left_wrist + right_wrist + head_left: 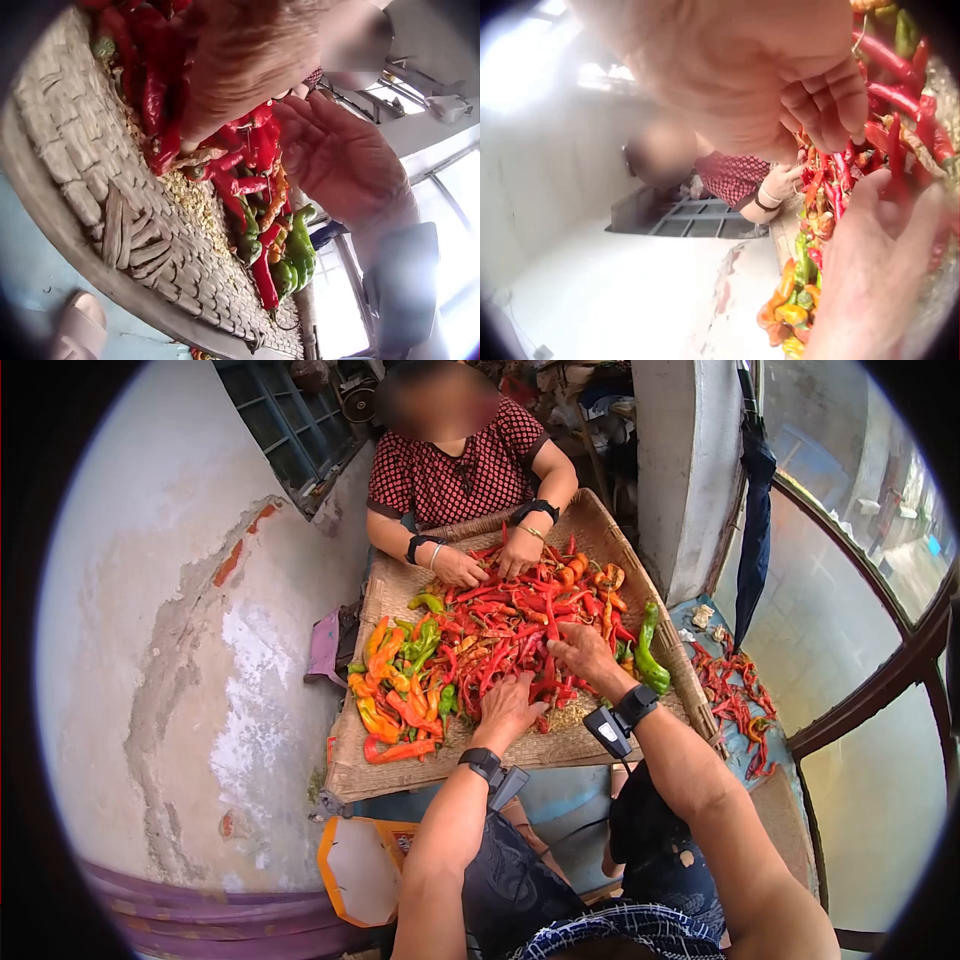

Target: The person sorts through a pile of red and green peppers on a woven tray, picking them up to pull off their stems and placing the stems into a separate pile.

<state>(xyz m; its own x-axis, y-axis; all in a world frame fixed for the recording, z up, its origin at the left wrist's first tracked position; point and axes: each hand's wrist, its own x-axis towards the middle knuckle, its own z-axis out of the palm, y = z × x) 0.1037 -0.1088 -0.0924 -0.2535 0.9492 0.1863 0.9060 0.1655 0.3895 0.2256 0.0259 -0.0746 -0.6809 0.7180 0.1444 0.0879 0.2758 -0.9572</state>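
Observation:
A heap of red chili peppers (500, 615) lies in a shallow woven basket (400, 768). My left hand (510, 710) rests on the near side of the heap, fingers pointing forward and thumb apart; in the right wrist view a red chili (896, 146) stands up beside its fingers, whose tips are hidden among the peppers. To its right, my right hand (588, 653) is over the heap. The left wrist view shows that hand's palm (345, 161) facing inward with relaxed fingers and nothing held. Orange peppers (380, 660) and green ones are on the basket's left.
Across the basket a person in a patterned top (460, 485) has both hands (520, 552) in the peppers. A large green pepper (650, 655) sits by the right rim. More red peppers (740, 695) lie beyond it. An orange-edged container (360, 870) stands below left, near the wall.

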